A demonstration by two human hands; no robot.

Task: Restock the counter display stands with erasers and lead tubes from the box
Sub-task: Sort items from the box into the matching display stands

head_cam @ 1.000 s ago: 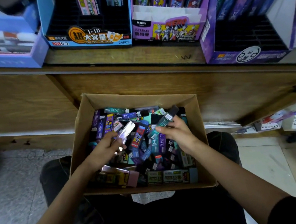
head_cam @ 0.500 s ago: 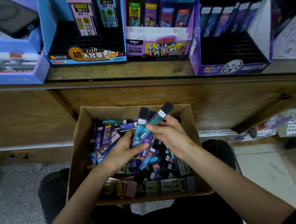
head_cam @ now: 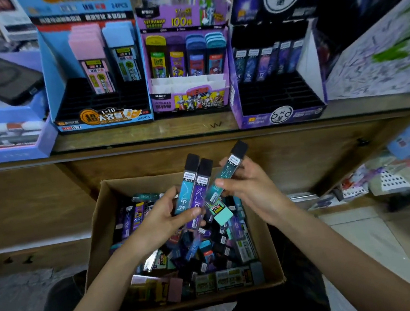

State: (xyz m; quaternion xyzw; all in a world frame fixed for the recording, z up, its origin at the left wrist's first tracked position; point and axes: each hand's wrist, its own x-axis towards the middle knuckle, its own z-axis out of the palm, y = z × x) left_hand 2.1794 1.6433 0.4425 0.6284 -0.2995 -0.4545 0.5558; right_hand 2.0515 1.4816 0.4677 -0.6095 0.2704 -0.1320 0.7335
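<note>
holding lead tubes (head_cam: 193, 189) above the box (head_cam: 100, 237) — left hand (head_cam: 163, 221) pinches two, right hand (head_cam: 251, 192) pinches a third, each grip tight. their long axes point up and away toward the purple stand (head_cam: 281, 117) on the bench (head_cam: 143, 134), nearer the right hand.

Cardboard box (head_cam: 98, 247): near, on the person's lap, before the counter (head_cam: 143, 133); loose lead tubes (head_cam: 204, 254) inside.
On counter, far, left to right: left display stand (head_cam: 99, 117), middle display stand (head_cam: 191, 99), right display stand (head_cam: 282, 116).
Above box: left hand (head_cam: 165, 218) holding pair of tubes (head_cam: 192, 188); right hand (head_cam: 253, 190) holding single tube (head_cam: 227, 176).
</note>
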